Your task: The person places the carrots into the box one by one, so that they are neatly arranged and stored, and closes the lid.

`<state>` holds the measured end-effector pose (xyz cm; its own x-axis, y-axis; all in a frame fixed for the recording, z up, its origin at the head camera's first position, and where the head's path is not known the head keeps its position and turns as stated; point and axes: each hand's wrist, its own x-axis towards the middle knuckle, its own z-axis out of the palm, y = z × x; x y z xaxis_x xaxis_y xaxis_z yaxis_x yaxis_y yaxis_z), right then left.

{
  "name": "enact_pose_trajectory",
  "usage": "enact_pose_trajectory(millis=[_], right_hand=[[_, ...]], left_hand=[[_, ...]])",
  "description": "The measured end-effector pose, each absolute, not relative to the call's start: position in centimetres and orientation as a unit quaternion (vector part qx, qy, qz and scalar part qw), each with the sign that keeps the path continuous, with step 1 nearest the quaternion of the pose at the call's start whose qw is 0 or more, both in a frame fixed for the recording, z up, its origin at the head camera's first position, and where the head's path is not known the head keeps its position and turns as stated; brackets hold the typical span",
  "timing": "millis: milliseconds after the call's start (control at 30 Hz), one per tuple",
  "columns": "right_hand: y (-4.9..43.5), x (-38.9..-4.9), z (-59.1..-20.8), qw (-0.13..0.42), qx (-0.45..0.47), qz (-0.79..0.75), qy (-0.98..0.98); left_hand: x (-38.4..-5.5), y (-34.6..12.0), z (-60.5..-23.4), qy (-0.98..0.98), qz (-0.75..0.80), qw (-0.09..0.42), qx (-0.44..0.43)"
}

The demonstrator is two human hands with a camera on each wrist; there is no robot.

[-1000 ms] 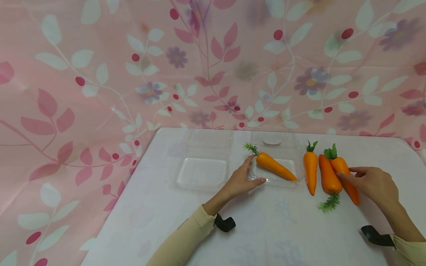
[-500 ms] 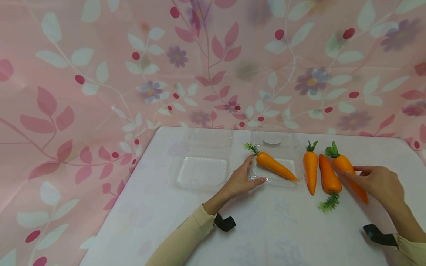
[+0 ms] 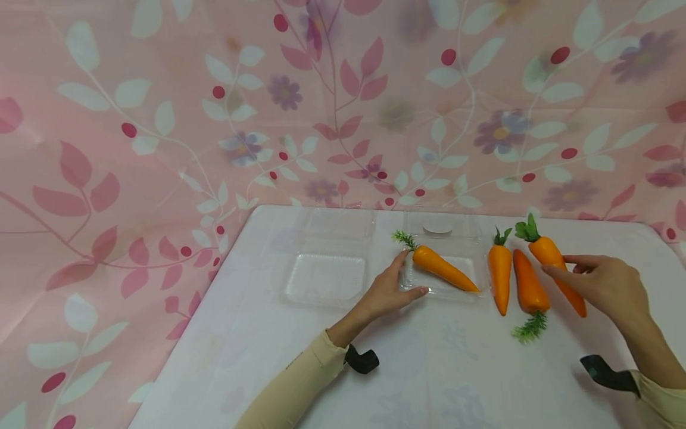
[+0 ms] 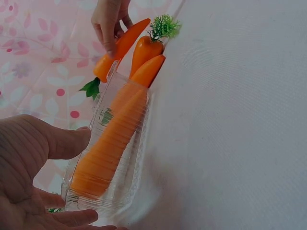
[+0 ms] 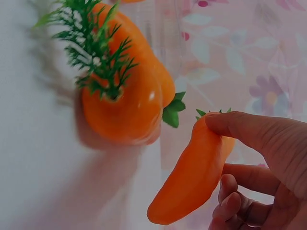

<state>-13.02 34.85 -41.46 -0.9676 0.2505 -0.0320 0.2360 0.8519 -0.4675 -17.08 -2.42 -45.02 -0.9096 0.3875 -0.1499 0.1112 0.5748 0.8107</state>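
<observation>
My right hand (image 3: 613,289) pinches an orange carrot (image 3: 548,250) between thumb and fingers; its leafy green top points toward the back. In the right wrist view the held carrot (image 5: 189,177) hangs apart from the others, tip down. My left hand (image 3: 386,292) rests at the left side of a clear plastic clamshell box (image 3: 466,265), fingers and thumb spread along its corner. A carrot (image 3: 442,268) with feathery greens lies slanted in that box, its tip over the front right edge. In the left wrist view the thumb (image 4: 69,143) lies close by the box wall.
Two more carrots lie right of the box: one with its leaves (image 3: 501,237) at the back, another with feathery greens (image 3: 530,328) toward me. A second clear clamshell box (image 3: 328,280) stands open on the left. A pink floral curtain (image 3: 343,107) hangs behind the white table (image 3: 407,381).
My right hand has drawn the carrot away from the one beside it, to the right, then lifted it up and back a little. My left hand and the box have stayed still.
</observation>
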Motion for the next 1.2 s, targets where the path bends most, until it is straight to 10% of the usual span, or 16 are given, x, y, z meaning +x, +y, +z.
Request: enact_pose_trajectory(millis=[1200], right_hand=[[26.4,-16.1,-39.3,0.052,0.009,0.327,-0.944]], left_hand=[[-17.0,-2.4,-45.0,0.872,0.442,0.160,0.140]])
